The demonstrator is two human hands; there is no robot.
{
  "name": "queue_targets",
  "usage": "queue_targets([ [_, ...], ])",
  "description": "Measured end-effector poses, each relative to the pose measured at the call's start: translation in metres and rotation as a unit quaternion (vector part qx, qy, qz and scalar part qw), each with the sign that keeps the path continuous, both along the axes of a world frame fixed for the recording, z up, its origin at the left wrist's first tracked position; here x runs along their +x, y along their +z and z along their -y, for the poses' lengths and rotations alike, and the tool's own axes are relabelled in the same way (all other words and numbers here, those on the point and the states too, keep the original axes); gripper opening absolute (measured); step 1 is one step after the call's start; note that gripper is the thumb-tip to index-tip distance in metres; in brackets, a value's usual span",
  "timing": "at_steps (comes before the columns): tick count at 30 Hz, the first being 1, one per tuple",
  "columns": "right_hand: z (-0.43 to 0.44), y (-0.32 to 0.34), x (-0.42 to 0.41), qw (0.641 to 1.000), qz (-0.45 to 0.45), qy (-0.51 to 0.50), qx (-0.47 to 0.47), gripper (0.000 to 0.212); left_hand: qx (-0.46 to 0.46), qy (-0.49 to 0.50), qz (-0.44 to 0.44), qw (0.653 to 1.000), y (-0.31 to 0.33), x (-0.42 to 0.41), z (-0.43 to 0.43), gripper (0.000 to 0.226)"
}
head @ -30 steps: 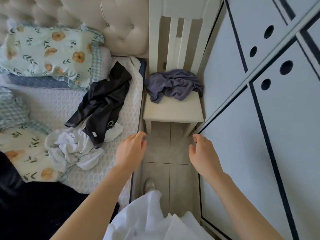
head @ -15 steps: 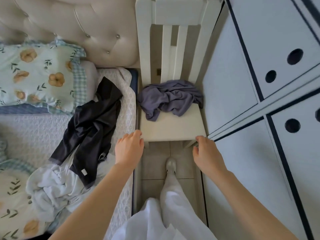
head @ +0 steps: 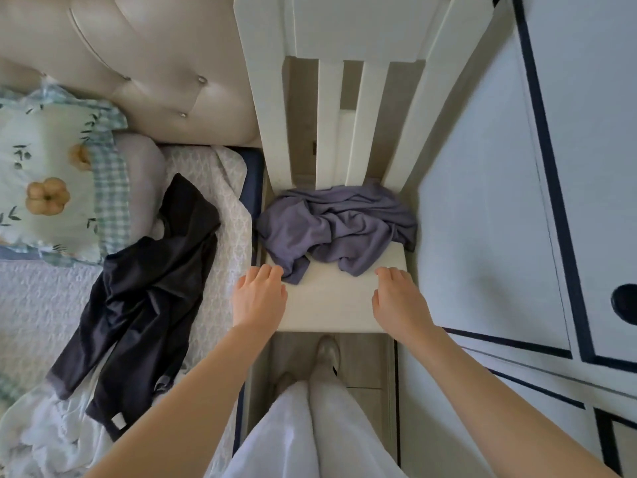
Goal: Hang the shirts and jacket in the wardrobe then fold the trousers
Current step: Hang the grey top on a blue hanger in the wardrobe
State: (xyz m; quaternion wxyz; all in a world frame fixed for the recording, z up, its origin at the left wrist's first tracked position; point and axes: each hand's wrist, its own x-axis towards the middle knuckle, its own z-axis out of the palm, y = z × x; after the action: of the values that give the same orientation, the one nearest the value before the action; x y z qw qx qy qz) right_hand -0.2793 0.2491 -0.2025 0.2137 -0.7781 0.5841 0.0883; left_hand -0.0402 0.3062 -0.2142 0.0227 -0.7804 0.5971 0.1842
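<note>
A crumpled purple garment [head: 336,229] lies on the seat of a white chair [head: 331,305]. My left hand [head: 259,296] hovers over the seat's left front, fingers loosely bent, fingertips just short of the purple cloth. My right hand [head: 400,300] is over the seat's right front, fingers also relaxed and holding nothing. On the bed to the left lies a black garment [head: 138,301], spread out, partly over a white crumpled garment [head: 51,432]. The white wardrobe [head: 517,201] with dark trim stands at the right, its doors closed.
The bed [head: 38,305] with a floral pillow [head: 44,188] and a padded headboard [head: 155,70] fills the left. A narrow tiled floor strip [head: 362,360] runs between bed and wardrobe, where my white-clad legs and shoe [head: 327,353] stand.
I have stepped closer to the chair. Both hands have moved forward from above the floor to over the chair seat, near the purple garment.
</note>
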Motion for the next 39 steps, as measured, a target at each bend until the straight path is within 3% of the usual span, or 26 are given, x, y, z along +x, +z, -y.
queue_targets([
  [5, 0.047, -0.047, 0.005, 0.999, -0.022, 0.044, 0.018, 0.036, -0.006, -0.034, -0.018, 0.999, -0.039, -0.002, 0.049, 0.028],
  [10, 0.074, -0.106, 0.013, 0.995, -0.049, 0.086, 0.025, 0.033, 0.048, -0.105, 0.001, 0.993, -0.101, -0.004, 0.086, 0.051],
  [17, 0.101, -0.188, 0.025, 0.987, -0.087, 0.128, 0.048, 0.048, 0.117, -0.157, 0.059, 0.979, -0.187, 0.001, 0.120, 0.068],
  [24, 0.112, -0.236, 0.034, 0.985, -0.120, 0.088, 0.092, 0.105, 0.094, -0.149, 0.053, 0.983, -0.239, 0.005, 0.141, 0.086],
  [26, 0.115, -0.248, 0.035, 0.983, -0.125, 0.084, 0.101, 0.107, 0.111, -0.157, 0.055, 0.980, -0.250, 0.006, 0.144, 0.083],
  [30, 0.120, -0.268, 0.028, 0.973, -0.160, 0.100, 0.134, 0.086, 0.144, -0.203, 0.068, 0.966, -0.265, 0.010, 0.140, 0.068],
  [34, 0.124, -0.284, 0.020, 0.973, -0.156, 0.117, 0.126, 0.079, 0.140, -0.201, 0.030, 0.969, -0.272, 0.015, 0.134, 0.059],
  [36, 0.124, -0.287, 0.017, 0.977, -0.139, 0.114, 0.116, 0.078, 0.108, -0.163, -0.023, 0.980, -0.271, 0.014, 0.131, 0.043],
  [39, 0.121, -0.286, 0.016, 0.982, -0.115, 0.097, 0.114, 0.076, 0.086, -0.028, -0.145, 0.985, -0.259, 0.011, 0.128, 0.019],
])
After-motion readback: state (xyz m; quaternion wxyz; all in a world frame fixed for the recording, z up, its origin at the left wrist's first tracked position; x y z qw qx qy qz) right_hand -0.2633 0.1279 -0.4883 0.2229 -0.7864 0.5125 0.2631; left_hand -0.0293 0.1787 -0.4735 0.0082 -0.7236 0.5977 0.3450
